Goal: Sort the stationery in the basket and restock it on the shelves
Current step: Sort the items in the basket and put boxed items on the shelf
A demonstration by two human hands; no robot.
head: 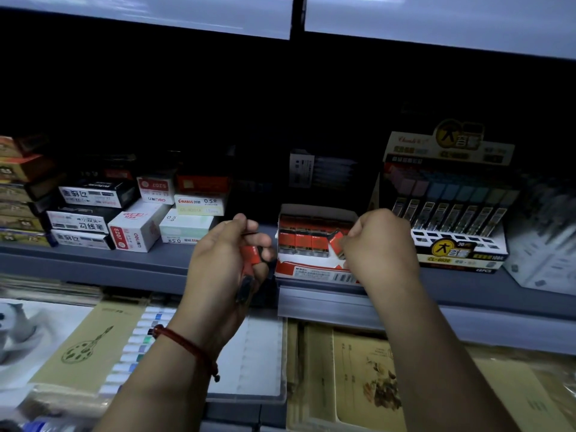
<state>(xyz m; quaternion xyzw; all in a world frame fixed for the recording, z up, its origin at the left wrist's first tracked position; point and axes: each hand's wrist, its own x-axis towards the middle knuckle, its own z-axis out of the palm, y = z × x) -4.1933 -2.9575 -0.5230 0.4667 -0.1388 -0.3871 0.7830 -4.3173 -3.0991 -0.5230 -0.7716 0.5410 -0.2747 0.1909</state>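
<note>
STATIONERY AISLE: On a dim grey shelf, white, black and red cardboard pen boxes stand stacked in rows well to the left of an open red-and-white carton. Just left of the carton, in front of the shelf edge, the person's left grip, with a braided red cord bracelet at the wrist, is curled round a few small held packs in glossy red wrapping. A dark piece below them is too blurred to name. The carton sits at the shelf's front edge, its flap folded up at the back and a barcode on its front wall, with rows of matching rectangular stocked packs inside. At the carton's right front corner the right grip pinches one tilted pack, leaning against the rows. Just right of the carton stands a stepped cardboard refill display, its slim clear tubes with pastel caps set in a row. Below the carton, on the lower level, lie flat kraft-paper notebooks.
</note>
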